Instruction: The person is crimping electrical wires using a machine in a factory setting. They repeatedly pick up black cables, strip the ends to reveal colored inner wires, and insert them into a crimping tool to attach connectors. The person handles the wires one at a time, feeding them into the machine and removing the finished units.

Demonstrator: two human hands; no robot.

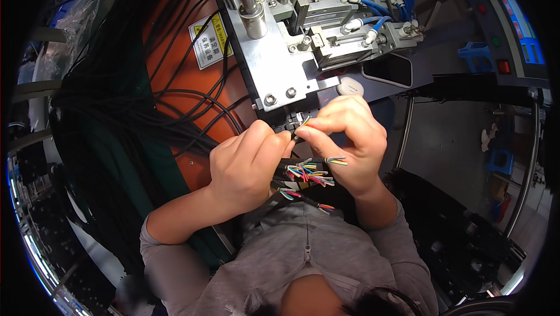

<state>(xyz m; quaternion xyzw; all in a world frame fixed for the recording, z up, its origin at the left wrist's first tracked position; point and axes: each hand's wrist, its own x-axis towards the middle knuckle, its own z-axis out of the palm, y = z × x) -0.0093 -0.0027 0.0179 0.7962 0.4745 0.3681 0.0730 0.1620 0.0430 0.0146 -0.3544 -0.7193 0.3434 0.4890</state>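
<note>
We face an orange bench (175, 42) under a metal fixture (274, 65). Our left hand (245, 167) and right hand (350, 141) both pinch tight on cable ends (306, 173) with coloured wires.

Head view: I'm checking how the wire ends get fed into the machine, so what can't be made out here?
- Where the wire tips meet the black fixture: hidden by the fingertips of both hands, left hand, right hand.
- Colour order of the stripped wire ends: too small.
- How many black cables each grip holds: covered by the palms.
- Machine top: cut by the upper edge.
</note>
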